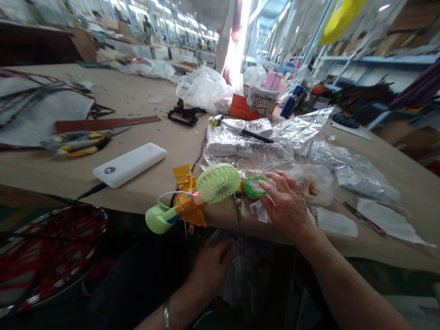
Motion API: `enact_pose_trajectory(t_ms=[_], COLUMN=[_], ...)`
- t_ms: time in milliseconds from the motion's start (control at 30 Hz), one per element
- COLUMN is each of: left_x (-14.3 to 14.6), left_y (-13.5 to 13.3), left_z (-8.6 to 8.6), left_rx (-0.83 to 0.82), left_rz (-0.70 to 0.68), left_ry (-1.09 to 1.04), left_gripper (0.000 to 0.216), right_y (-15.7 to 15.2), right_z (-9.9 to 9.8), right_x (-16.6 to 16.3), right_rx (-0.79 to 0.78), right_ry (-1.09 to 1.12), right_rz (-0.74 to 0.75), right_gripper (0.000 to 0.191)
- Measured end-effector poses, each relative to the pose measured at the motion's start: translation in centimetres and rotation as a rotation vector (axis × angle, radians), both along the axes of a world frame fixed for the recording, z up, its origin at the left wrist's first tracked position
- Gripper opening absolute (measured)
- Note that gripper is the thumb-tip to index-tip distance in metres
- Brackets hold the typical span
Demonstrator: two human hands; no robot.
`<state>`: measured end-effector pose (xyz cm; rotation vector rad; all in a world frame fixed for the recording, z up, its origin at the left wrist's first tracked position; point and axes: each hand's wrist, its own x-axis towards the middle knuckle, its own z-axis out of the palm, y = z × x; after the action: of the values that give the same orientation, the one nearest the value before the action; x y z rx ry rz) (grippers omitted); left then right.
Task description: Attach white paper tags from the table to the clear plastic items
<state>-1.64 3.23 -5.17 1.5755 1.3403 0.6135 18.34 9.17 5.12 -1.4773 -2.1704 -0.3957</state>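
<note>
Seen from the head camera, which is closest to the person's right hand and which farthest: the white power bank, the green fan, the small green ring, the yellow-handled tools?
From the right hand:
1. Small green ring: under the fingertips, at the table edge.
2. Green fan: just left of the ring.
3. White power bank: farther left.
4. Yellow-handled tools: far left, farthest.
</note>
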Motion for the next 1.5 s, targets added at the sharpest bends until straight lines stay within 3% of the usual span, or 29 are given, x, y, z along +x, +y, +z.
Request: enact_pose_trajectory(t_ms=[133, 367, 433, 600, 833, 1000, 1233, 1367, 1500], left_x=[-0.3, -0.2, -0.1, 0.3, 0.8, 2.2, 4.3, 5.6, 6.7], left_y=[0.0, -0.5, -0.7, -0.9, -1.2, -0.9, -0.7, -0.4, -0.1], left_z=[-0.7, -0.5, -0.5, -0.3, 0.4, 1.6, 3.5, 4.5, 4.9], left_rx=[0.004, -0.005, -0.02, -0.063, -0.084, -0.22, -0.77, -0.87, -0.868], left_rz=[0.003, 0.009, 0.011, 0.059, 0.049, 0.06, 0.095, 0.122, 0.193], left_ry=[0.056, 0.017, -0.041, -0.15, -0.147, -0.291, -0.922, -1.153, -1.154], left_gripper=[0.036, 0.024, 0.022, 0.016, 0.017, 0.013, 0.025, 0.024, 0.021], right_y=[1.0, -1.6, -3.1, -5.7, -5.5, -5.3, -7.4, -9.0, -10.3], right_z=[-0.6, -2.0, -2.8, -5.2, -5.4, -5.4, -5.7, -6.3, -6.9], right_x=[-0.5, 1.5, 1.6, 0.2, 0.6, 1.3, 1.5, 1.2, 0.9], right_rx=[-0.067, 0.104, 0.089, 0.021, 0.057, 0.108, 0.089, 0.04, -0.007], right_ry=[-0.058, 0.28, 0.231, 0.074, 0.145, 0.253, 0.339, 0.362, 0.363], right_rz=[-0.02, 0.061, 0.04, -0.023, 0.007, 0.103, 0.253, 0.319, 0.345], right_gripper=[0.025, 0.008, 0.008, 0.034, 0.015, 0.012, 0.014, 0.011, 0.014])
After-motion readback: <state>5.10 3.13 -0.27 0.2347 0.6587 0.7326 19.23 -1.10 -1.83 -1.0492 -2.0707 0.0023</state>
